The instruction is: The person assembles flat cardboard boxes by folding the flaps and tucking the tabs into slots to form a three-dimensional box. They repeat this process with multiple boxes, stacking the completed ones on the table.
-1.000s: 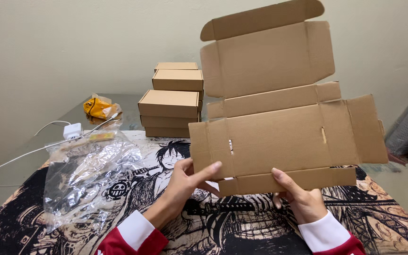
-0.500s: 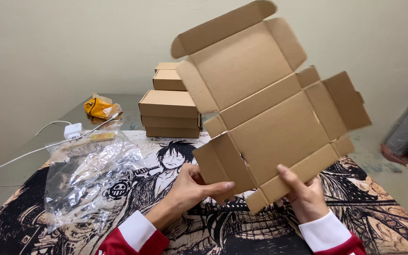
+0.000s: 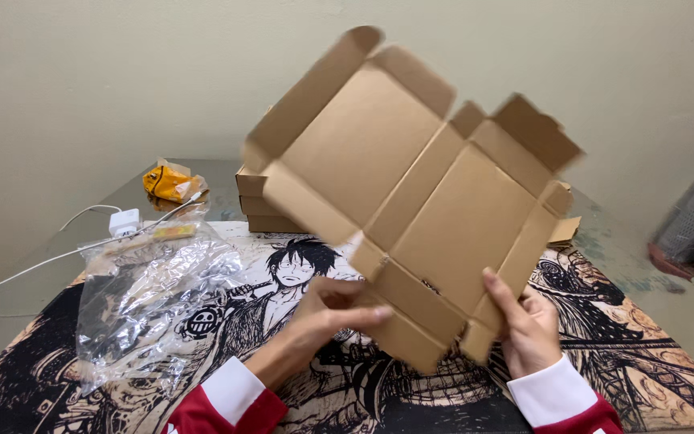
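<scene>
I've got the flat cardboard box (image 3: pixel 411 201) up in the air over the printed mat (image 3: pixel 644 337), tilted so its top flap leans far and left. My left hand (image 3: pixel 327 317) pinches the near bottom edge, fingers closed on the flap; my right hand (image 3: pixel 528 325) grips the near right corner (thumb in front). It looks light and fairly stiff, though it should bend at the creases, so I judge the edges near the folds the best hold. A clear plastic bag (image 3: pixel 150 301) lies left; stacked boxes (image 3: pixel 259 201) sit behind.
</scene>
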